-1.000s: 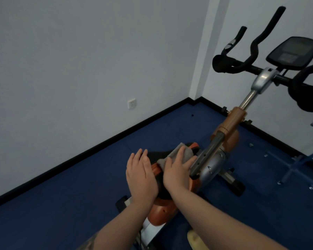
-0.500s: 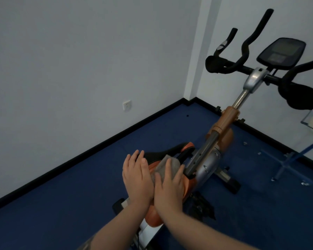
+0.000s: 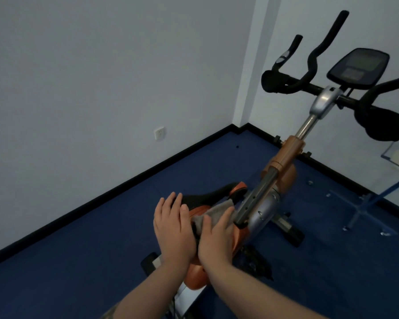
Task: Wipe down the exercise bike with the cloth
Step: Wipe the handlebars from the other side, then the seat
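Clearly the cloth (image 3: 213, 211) is the soft partner here: a grey rag, limp and light, bunched on the orange body of the exercise bike (image 3: 286, 155) just below the black seat (image 3: 207, 195) and beside the dark post (image 3: 256, 199) that rises toward the handlebars (image 3: 309, 81). It will likely fold and slide under the palm rather than keep any shape, so it is best handled by pressing it flat with the whole hand and dragging it, not by pinching a corner.

The right hand (image 3: 217, 236) lies on the cloth with fingers stretched forward, pressing it against the orange shell; the fingers look straight rather than curled round the fabric. The left hand (image 3: 173, 226) rests flat beside it, fingers straight and together, on the edge of the seat and shell, holding nothing and apparently steadying the frame.

The bike itself stands on a blue floor (image 3: 101, 249) near the corner of the room, and it looks heavy and rigid, so it should not shift much under wiping pressure. Its painted shell and metal post seem smooth and probably slippery under the rag, while the padded seat and foam grips would give more drag. The display (image 3: 358, 66) above the handlebars seems the most delicate part and would want a lighter touch. The post's holes and joints may snag the cloth.
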A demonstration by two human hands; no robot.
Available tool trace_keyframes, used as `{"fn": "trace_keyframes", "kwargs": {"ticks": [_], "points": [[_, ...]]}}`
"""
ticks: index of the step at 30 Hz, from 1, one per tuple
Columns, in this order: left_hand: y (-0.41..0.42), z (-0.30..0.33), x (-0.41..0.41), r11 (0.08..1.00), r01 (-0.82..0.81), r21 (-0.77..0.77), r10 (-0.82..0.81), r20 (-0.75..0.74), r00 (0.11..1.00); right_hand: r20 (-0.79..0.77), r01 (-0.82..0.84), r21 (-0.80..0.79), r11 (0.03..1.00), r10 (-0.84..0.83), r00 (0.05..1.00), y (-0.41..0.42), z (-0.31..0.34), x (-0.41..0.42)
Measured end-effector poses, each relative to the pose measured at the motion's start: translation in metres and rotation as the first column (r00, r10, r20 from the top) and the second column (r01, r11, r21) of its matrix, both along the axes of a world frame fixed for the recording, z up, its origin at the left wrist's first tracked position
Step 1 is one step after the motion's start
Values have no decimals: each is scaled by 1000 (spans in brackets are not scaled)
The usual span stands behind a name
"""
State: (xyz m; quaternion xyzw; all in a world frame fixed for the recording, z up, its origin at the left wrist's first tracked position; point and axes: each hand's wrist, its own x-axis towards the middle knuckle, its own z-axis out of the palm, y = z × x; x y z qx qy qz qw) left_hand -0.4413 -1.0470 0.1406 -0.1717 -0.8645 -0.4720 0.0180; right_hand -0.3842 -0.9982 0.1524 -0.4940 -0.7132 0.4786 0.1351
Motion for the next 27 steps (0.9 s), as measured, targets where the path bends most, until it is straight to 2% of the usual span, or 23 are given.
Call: {"fn": "trace_keyframes", "kwargs": {"ticks": [4, 9, 13, 15, 19, 21, 23, 24, 25, 27], "points": [[0, 1, 0, 1000, -10, 7, 9, 8, 1000, 66, 28, 32, 999, -30, 997, 20, -4, -15], [-1, 1, 1, 1000, -4, -10, 4, 17, 1000, 42, 212, -82, 974, -209, 977, 63, 5, -40], [0, 4, 2, 1000, -15, 2, 15, 44, 999, -27, 82, -48, 995, -83, 996, 33, -15, -17], [0, 4, 2, 1000, -27, -4, 27, 56, 998, -35, 69, -37, 997, -71, 997, 33, -18, -17], [1, 6, 3, 1000, -26, -8, 27, 69, 997, -89, 245, -20, 969, -246, 965, 89, -6, -44], [0, 8, 4, 1000, -28, -12, 29, 76, 997, -52, 158, 80, 984, -154, 987, 111, -6, -46], [0, 8, 4, 999, -31, -22, 33, 75, 997, 54, -70, 278, 958, 57, 997, 120, -14, -34], [0, 9, 4, 999, -35, -28, 37, 75, 997, 123, -206, 413, 887, 170, 978, 124, -17, -26], [1, 9, 4, 999, -39, -34, 41, 74, 996, 195, -335, 534, 776, 273, 942, 127, -18, -18], [2, 10, 2, 998, -45, -44, 48, 66, 997, 303, -517, 637, 572, 431, 850, 135, -18, -13]]}}
